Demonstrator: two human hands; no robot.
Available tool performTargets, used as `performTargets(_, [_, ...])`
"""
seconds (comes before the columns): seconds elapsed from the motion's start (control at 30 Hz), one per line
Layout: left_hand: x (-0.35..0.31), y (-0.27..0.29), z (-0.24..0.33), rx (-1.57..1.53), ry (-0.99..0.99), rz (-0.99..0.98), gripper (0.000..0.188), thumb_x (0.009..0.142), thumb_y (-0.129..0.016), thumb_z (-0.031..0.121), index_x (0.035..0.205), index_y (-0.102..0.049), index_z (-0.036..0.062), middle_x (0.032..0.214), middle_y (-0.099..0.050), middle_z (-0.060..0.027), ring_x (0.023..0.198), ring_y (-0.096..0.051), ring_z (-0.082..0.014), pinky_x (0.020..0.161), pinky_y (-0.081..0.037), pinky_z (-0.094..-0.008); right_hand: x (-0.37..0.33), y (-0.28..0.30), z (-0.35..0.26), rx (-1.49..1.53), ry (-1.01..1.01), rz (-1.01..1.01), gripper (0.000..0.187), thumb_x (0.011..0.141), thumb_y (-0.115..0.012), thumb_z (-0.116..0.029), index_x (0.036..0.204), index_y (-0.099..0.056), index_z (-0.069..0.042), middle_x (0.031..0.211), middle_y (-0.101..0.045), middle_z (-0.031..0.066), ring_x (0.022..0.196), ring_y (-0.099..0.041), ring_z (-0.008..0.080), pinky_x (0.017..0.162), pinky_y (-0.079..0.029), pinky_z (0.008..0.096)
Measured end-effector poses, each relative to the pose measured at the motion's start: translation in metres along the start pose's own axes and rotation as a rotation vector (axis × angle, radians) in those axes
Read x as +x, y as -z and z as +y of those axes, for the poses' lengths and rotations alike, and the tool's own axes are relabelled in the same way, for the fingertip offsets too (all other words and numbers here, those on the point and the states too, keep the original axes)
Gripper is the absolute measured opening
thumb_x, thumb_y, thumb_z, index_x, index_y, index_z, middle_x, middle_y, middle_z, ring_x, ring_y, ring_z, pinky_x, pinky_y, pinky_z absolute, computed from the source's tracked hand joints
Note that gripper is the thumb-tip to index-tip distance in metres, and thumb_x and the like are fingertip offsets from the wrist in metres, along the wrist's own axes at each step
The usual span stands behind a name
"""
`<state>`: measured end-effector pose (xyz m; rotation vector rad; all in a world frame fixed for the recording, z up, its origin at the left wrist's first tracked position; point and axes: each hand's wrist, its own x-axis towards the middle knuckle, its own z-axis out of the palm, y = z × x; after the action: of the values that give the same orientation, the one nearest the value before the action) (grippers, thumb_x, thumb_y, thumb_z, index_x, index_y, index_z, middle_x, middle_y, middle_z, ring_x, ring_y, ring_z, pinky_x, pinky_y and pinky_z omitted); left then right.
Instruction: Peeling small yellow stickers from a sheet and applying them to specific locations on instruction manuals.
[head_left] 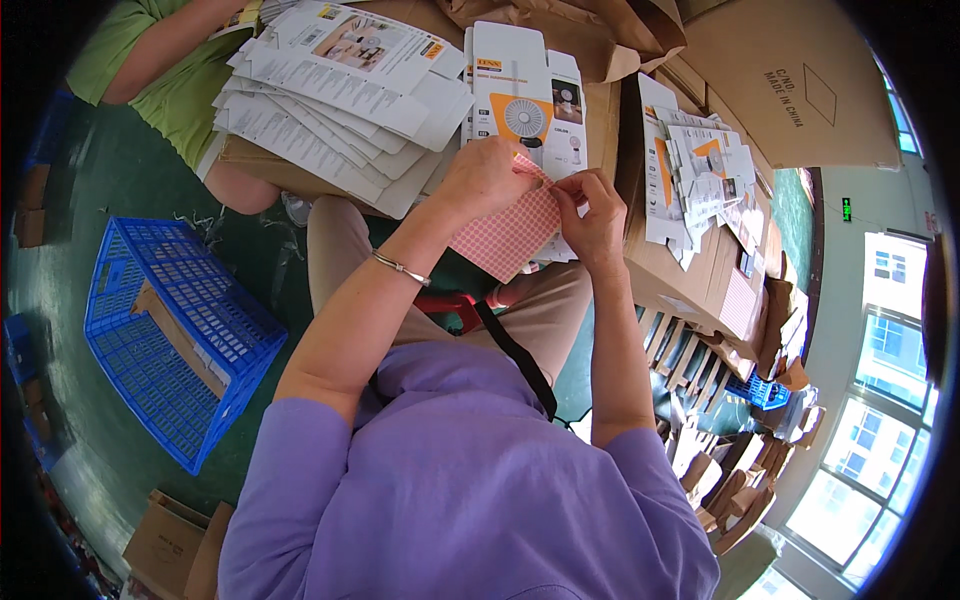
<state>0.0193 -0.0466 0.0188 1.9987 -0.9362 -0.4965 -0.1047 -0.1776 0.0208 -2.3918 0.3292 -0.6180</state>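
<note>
A sheet of small pink round labels (508, 236) hangs tilted between my hands, above my lap. My left hand (488, 178) is closed on its upper edge. At the sheet's upper right corner, my right hand (592, 212) pinches with thumb and forefinger; whether a single label is peeled loose there is too small to tell. Just beyond my hands lie flat white and orange cartons (522, 105) printed with a picture of a small fan. My left hand partly covers the lower end of these cartons.
Fanned flattened cartons (345, 110) are piled to the left, beside a person in a green shirt (165, 100). More cartons (695, 170) lie on a brown box (690, 280) at right. A blue plastic crate (190, 335) stands on the floor at left. A large cardboard box (790, 75) is behind.
</note>
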Motion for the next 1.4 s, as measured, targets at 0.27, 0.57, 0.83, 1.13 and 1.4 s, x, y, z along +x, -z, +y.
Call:
performTargets(0.27, [-0.002,0.0,0.001,-0.004,-0.017,0.001,0.019,0.074,-0.068,0.024,0.081,-0.069,0.0072,0.078,-0.066,-0.0175,0.078,-0.064,-0.033,0.07,-0.051,-0.0415,-0.002,-0.002,0.001,0.002,0.001,0.01,0.01,0.073,-0.068,0.004,0.077,-0.059,0.002,0.078,-0.058,0.0129,0.066,-0.063,0.0234,0.059,-0.051,0.0306])
performTargets(0.57, [0.0,-0.001,-0.002,-0.02,-0.026,0.006,0.018,0.074,-0.067,0.023,0.082,-0.07,0.0071,0.077,-0.066,-0.0177,0.077,-0.064,-0.0336,0.07,-0.051,-0.0415,-0.001,-0.003,0.001,0.005,0.003,0.024,0.01,0.073,-0.067,0.004,0.077,-0.059,0.002,0.078,-0.058,0.013,0.065,-0.062,0.0233,0.059,-0.051,0.0305])
performTargets(0.83, [-0.001,0.0,0.0,-0.014,-0.017,0.007,0.018,0.074,-0.067,0.022,0.084,-0.07,0.0081,0.078,-0.066,-0.0176,0.077,-0.064,-0.0333,0.07,-0.052,-0.0407,-0.001,-0.002,0.0,-0.005,0.019,0.002,0.01,0.073,-0.067,0.004,0.077,-0.058,0.002,0.078,-0.057,0.0127,0.066,-0.063,0.0233,0.059,-0.051,0.0302])
performTargets(1.13, [0.0,0.0,-0.001,-0.015,-0.002,-0.01,0.019,0.074,-0.067,0.023,0.083,-0.07,0.008,0.078,-0.066,-0.017,0.078,-0.064,-0.0331,0.071,-0.052,-0.0402,0.001,0.005,0.007,0.084,-0.02,0.011,0.008,0.075,-0.066,0.0,0.078,-0.059,0.002,0.075,-0.059,0.0107,0.064,-0.06,0.0183,0.059,-0.048,0.0283])
performTargets(1.4, [0.0,0.001,0.004,0.046,0.0,-0.053,0.017,0.073,-0.067,0.024,0.083,-0.07,0.0102,0.078,-0.067,-0.0158,0.078,-0.065,-0.0315,0.071,-0.052,-0.0405,0.049,0.021,0.032,0.173,-0.388,-0.204,0.008,0.076,-0.065,-0.004,0.081,-0.064,0.002,0.069,-0.061,0.0028,0.065,-0.054,0.0082,0.062,-0.044,0.023])
